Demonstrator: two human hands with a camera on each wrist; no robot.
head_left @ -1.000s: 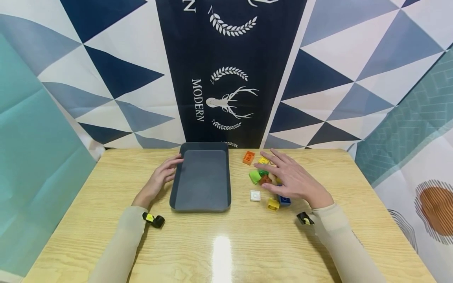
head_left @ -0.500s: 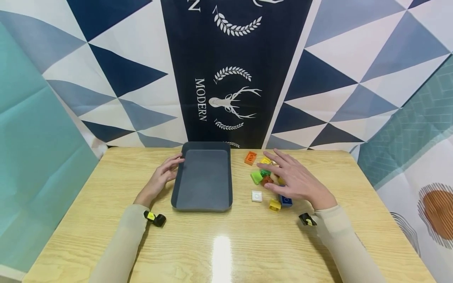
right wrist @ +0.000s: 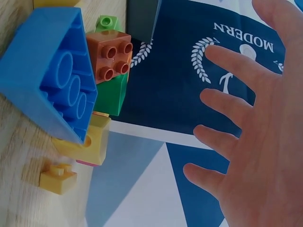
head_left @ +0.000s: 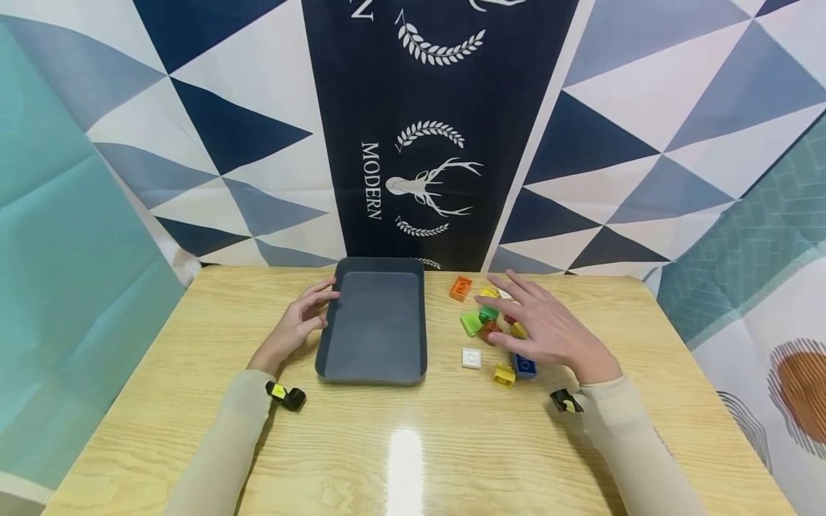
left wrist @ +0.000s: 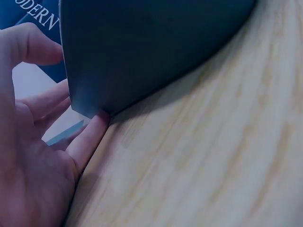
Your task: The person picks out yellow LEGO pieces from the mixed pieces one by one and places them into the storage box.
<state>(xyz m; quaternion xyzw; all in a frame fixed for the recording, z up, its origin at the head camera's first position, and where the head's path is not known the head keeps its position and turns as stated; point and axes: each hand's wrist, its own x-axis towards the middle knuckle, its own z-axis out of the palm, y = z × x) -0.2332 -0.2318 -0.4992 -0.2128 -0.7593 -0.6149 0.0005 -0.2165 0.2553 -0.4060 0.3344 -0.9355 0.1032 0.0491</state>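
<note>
My left hand [head_left: 293, 326] lies against the left side of a dark grey tray [head_left: 381, 330], its fingertips at the rim. In the left wrist view one finger [left wrist: 92, 137] touches the tray's lower edge by the table, and the fingers are loosely extended. Over a cluster of toy building bricks, my right hand [head_left: 548, 326] hovers with spread fingers and holds nothing. The right wrist view shows a blue brick [right wrist: 28, 71] on its side, a brown brick [right wrist: 111, 56] and a green brick [right wrist: 111, 97] away from the fingers. The hand covers part of the cluster in the head view.
Around the cluster lie an orange brick [head_left: 460, 288], a light green piece [head_left: 471, 324], a white square brick [head_left: 472, 357] and a yellow brick [head_left: 505, 375]. A patterned cloth [head_left: 258, 129] hangs behind the wooden table's [head_left: 323, 451] back edge.
The head view has shifted slightly, so everything appears a little farther right. Both hands keep nearly the same place beside the tray and over the bricks.
</note>
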